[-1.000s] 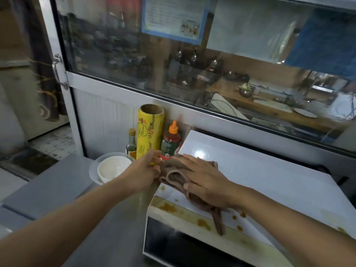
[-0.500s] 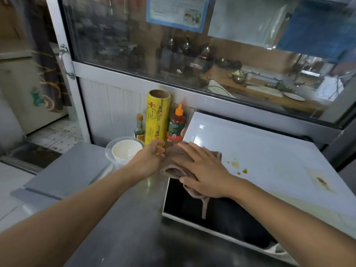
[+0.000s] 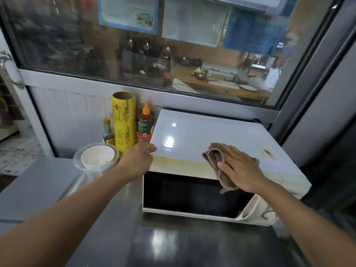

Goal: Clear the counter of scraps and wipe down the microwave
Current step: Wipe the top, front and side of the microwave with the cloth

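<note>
While the white boxy microwave (image 3: 212, 135) sits on the grey steel worktop (image 3: 115, 228) under a glass window (image 3: 173, 54), right hand (image 3: 240, 168) lies flat, fingers spread, pressing a brown folded cloth (image 3: 213, 155) at its top front edge. Left hand (image 3: 139, 160) grips the top's left front corner, fingers curled. Orange stain (image 3: 266, 151) lies right of the cloth. Yellow wrap roll (image 3: 124, 120), red sauce bottle (image 3: 145, 126) and white bowl (image 3: 97, 157) crowd the left side.
</note>
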Demonstrator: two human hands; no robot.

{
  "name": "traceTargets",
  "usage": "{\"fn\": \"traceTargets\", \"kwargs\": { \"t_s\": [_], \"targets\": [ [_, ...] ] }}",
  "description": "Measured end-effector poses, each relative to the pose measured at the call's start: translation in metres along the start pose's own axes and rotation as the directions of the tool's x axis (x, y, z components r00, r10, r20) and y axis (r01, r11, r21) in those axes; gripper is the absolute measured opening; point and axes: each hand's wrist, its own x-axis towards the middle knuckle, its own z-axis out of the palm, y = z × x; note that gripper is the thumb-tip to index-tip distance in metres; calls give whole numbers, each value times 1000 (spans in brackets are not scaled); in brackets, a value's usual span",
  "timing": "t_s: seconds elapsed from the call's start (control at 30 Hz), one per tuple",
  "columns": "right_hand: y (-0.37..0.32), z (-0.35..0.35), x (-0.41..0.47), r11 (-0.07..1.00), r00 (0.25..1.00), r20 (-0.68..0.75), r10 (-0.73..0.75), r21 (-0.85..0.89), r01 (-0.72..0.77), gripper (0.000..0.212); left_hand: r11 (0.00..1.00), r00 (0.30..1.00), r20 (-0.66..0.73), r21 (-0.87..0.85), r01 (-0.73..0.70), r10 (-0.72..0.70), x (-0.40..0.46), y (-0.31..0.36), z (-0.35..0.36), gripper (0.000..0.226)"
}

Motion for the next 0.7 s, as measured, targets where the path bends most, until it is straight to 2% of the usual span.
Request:
{"fn": "traceTargets", "kwargs": {
  "t_s": [0.17,0.23,0.33,0.43,0.5,0.57,0.63,0.7],
  "targets": [
    [-10,5,80,991,992,36,121,49,-123,48,999,999,-1,-3,44,-44,9,3,-1,37],
    [-21,14,105,996,995,47,84,36,-86,50,999,999,-23,5,49,-49,12,5,0,38],
    [-42,21,108,992,991,66,-118,56,115,51,998,995,-87,25,50,-47,17,11,4,40],
    [-46,17,71,913,915,21,-402,80,399,53,997,990,-129,43,64,-58,25,22,10,42],
    [-27,10,44,866,873,8,-487,131,482,51,992,991,-120,101,70,-57,31,27,16,41],
    [5,-2,32,892,908,-18,-418,183,414,47,987,994,-106,156,46,-30,36,30,24,39],
    [39,-9,38,958,972,1,-234,168,231,45,982,993,-121,184,37,-15,38,31,31,37],
    [55,-9,52,994,999,40,-34,101,30,45,975,989,-148,220,35,-2,37,34,36,36]
  ]
}}
